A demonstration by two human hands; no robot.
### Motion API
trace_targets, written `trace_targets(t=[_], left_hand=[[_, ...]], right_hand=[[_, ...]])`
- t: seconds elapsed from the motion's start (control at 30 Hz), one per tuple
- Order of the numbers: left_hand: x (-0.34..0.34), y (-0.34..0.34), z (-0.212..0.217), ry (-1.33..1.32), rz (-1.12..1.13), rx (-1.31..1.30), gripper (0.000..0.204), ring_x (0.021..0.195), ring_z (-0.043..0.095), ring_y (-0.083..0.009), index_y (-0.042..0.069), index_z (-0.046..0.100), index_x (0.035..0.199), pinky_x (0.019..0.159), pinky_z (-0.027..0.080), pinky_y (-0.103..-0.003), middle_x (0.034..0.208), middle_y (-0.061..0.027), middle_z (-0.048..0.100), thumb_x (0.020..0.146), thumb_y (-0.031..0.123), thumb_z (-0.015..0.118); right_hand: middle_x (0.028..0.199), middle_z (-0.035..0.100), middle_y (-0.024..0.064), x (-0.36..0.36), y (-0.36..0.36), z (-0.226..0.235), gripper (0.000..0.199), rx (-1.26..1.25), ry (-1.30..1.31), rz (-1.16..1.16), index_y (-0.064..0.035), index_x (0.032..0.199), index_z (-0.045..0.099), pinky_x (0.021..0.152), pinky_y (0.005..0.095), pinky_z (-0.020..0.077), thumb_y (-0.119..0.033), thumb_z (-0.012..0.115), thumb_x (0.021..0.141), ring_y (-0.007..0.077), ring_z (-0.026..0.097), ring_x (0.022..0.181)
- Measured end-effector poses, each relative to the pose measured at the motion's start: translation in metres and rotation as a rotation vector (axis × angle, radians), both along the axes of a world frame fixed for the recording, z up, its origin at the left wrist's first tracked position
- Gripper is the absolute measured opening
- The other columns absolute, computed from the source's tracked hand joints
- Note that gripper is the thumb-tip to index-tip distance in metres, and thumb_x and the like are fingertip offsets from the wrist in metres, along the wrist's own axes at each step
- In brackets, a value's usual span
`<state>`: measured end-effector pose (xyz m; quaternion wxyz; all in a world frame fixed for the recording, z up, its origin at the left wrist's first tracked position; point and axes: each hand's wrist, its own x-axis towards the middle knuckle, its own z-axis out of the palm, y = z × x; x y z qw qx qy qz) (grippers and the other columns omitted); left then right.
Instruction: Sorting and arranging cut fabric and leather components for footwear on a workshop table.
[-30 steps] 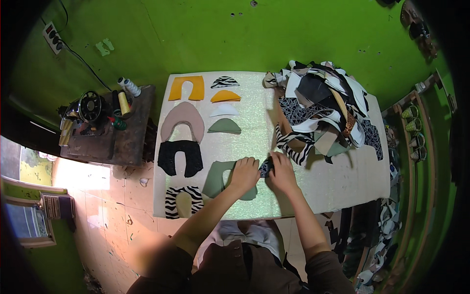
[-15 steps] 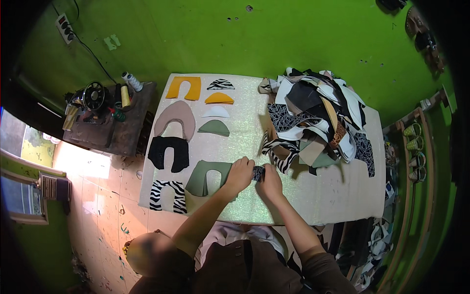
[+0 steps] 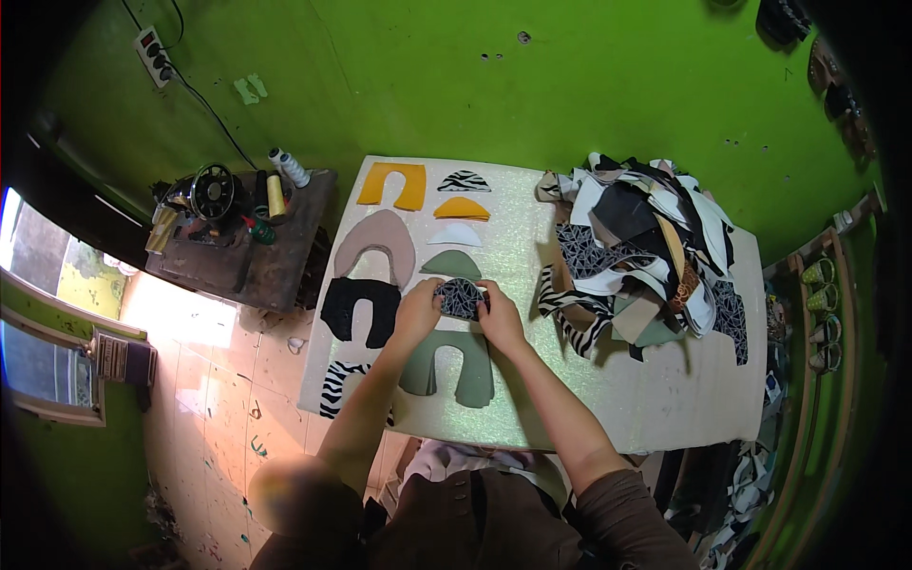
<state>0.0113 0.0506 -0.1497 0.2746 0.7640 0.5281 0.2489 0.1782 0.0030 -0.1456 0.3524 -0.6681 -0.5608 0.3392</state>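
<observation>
Between my two hands is a black half-round fabric piece with a pale line pattern (image 3: 461, 298). My left hand (image 3: 418, 312) grips its left end, and my right hand (image 3: 499, 315) grips its right end. It sits just below the green half-round pieces (image 3: 450, 265) and above the green U-shaped pieces (image 3: 465, 345). Left of my left hand lies a black U-shaped piece (image 3: 338, 309). A zebra-striped U-shaped piece (image 3: 334, 388) is partly hidden by my left forearm. Up the same column are a dusty pink arch (image 3: 373, 234) and a yellow U-shaped piece (image 3: 410, 188).
A heap of mixed fabric scraps (image 3: 622, 214) covers the table's (image 3: 589, 408) right side. White (image 3: 454, 235), yellow (image 3: 463, 210) and zebra half-round pieces (image 3: 464, 180) line the far middle. At left stands a sewing machine (image 3: 211, 193) beside thread spools (image 3: 276, 196). Sandals (image 3: 825, 328) hang at right.
Both hands have moved left and away from me with the black patterned piece, which now lies spread flat between them. The green U-shaped pieces are uncovered. The whole view has shifted slightly.
</observation>
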Motion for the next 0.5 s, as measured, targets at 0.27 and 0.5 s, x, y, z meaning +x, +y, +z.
trace_targets(t=[0.27,0.5], left_hand=[[-0.019,0.01,-0.021,0.196,-0.173,0.126,0.042,0.097,0.056,-0.035,0.0,0.05,0.116,0.084,0.044,-0.04,0.105,-0.02,0.056,0.075,0.004,0.058],[-0.024,0.012,-0.017,0.209,-0.347,0.076,0.055,0.102,0.052,-0.0347,-0.001,0.047,0.122,0.086,0.045,-0.039,0.114,-0.0178,0.051,0.071,0.007,0.066]], right_hand=[[0.106,0.057,0.0174,-0.013,0.014,-0.026,0.036,0.087,-0.305,0.036,-0.0022,0.112,0.055,0.084,0.0395,0.0455,-0.004,0.057,0.076,0.0336,0.055,0.095],[0.113,0.052,0.0158,-0.021,-0.001,-0.017,0.046,0.173,-0.525,0.152,0.0004,0.111,0.055,0.085,0.0386,0.0449,-0.013,0.068,0.07,0.0313,0.051,0.101]])
